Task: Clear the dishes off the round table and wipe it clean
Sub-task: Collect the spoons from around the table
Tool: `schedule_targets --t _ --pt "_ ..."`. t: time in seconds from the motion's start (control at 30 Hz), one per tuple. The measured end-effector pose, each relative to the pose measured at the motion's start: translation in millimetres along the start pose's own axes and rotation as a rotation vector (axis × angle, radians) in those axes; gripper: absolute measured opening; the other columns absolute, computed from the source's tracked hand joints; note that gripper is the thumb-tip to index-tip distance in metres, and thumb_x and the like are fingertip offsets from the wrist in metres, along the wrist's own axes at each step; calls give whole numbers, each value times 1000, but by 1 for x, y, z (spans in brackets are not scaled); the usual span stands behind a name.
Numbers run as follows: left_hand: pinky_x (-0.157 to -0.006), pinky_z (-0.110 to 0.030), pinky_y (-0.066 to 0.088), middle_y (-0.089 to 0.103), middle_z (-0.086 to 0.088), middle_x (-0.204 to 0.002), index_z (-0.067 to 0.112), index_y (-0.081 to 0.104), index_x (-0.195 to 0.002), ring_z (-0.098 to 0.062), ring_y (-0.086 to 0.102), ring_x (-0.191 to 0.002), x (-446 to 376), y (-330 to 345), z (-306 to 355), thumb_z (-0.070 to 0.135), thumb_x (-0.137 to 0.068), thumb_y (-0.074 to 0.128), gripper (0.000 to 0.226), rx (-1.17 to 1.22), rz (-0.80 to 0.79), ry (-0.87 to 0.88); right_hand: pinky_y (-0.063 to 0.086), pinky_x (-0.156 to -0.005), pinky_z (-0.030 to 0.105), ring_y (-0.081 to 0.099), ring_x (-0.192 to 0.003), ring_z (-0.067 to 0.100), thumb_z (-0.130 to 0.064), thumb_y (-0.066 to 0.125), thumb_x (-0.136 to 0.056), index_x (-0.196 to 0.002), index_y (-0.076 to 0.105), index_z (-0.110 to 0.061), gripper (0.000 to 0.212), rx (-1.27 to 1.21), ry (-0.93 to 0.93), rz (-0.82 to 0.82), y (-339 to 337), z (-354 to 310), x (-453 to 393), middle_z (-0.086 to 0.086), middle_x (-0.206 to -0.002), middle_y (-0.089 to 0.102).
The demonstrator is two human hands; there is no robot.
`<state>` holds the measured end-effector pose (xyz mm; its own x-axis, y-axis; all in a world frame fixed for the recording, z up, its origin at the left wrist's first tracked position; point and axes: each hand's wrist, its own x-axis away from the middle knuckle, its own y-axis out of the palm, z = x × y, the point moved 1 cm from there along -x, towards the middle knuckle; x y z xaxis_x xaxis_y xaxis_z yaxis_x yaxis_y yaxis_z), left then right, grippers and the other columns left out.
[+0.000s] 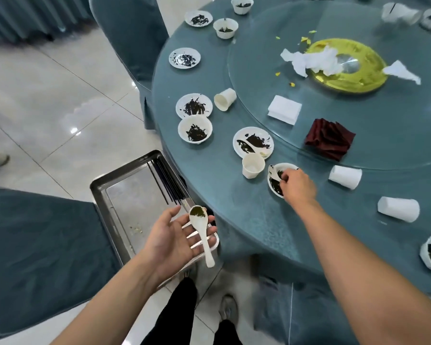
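- Head view: the left hand (pixel 182 235) lies spread, a dirty spoon (pixel 201 232) loose on its palm above the metal tray (pixel 125 195).
- The right hand (pixel 296 186) pinches a second spoon (pixel 273 173) in a bowl (pixel 275 189) on the bench (pixel 246 215).
- Risk: the loose spoon could slide off and fall.

Both forearms are showing bare from the bottom edge of the view up to the wrists, with no sleeve reaching into view on either one. The left hand (pixel 178 235) and the right hand (pixel 299 186) are wearing no gloves, and no rings, watch or bands are showing on them. Below, the person is wearing black trousers (pixel 178 317), close-fitting on the legs. A grey shoe (pixel 229 310) with a rounded, scuffed-looking toe is showing on one foot; the other foot is hidden.
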<state>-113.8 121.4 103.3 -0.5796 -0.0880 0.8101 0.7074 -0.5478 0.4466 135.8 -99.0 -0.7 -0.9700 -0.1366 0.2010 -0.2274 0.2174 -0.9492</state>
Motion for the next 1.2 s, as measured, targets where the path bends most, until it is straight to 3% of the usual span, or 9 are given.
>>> schedule_targets --t 0.2,0.3,0.4,0.53,0.63,0.77,0.9,1.03,1.2 --pt "-90 -50 54 64 -28 -129 -5 58 -130 -38 67 -94 -21 -3 53 41 -99 43 57 -47 -59 -23 48 -80 39 63 -99 36 -18 62 -90 -89 72 -20 10 -44 101 71 3 -12 -3 13 -104 67" --pt "-88 -49 57 64 -27 -124 -5 58 -128 -39 65 -100 -29 -2 75 40 -99 43 56 -60 -80 -34 45 -83 45 61 -95 39 -21 64 -89 -89 69 -16 8 -131 169 283 -10 -27 12 14 -95 65" --pt "-97 -52 52 63 -28 -125 -5 59 -123 -40 61 -106 -37 2 93 40 -100 43 53 -75 -102 -35 47 -81 44 62 -85 32 -24 66 -87 -86 66 -20 4 -289 144 411 -27 -61 47 3 -86 68" --pt "-103 -54 49 63 -28 -131 -7 54 -133 -41 61 -108 -45 11 108 41 -101 43 59 -108 -118 -22 53 -77 34 65 -74 13 -21 72 -87 -86 67 -25 6 -685 89 238 -40 -127 92 -10 -77 68" --pt "-93 -52 55 67 -27 -125 -5 53 -133 -40 65 -104 -51 16 115 42 -101 43 57 -123 -94 -21 52 -69 22 65 -72 3 -21 75 -87 -88 72 -26 6 -788 75 41 -43 -167 107 -12 -78 70" --pt "-81 -43 56 66 -21 -111 4 57 -120 -32 66 -90 -61 26 123 42 -101 41 45 -127 -86 -33 55 -68 23 66 -68 2 -27 77 -84 -84 74 -27 2 -782 51 -104 -37 -195 110 -11 -73 71" --pt "-70 -38 57 69 -22 -112 4 54 -126 -32 68 -90 -72 37 128 42 -102 40 47 -97 -85 -32 49 -60 21 61 -61 1 -31 76 -81 -85 73 -27 7 -667 31 -142 -39 -200 97 -10 -66 66" --pt "-82 -46 57 70 -23 -112 1 54 -125 -34 71 -90 -80 47 129 41 -101 41 48 -37 -87 -41 51 -64 24 62 -63 2 -42 74 -84 -83 70 -25 18 -662 22 -97 -50 -189 70 -11 -67 66" --pt "-97 -53 52 65 -28 -125 -5 49 -139 -40 65 -105 -91 56 131 40 -100 41 60 11 -74 -38 46 -67 29 62 -71 16 -29 65 -89 -85 69 -24 7 -519 35 17 -57 -149 -7 -9 -71 65"
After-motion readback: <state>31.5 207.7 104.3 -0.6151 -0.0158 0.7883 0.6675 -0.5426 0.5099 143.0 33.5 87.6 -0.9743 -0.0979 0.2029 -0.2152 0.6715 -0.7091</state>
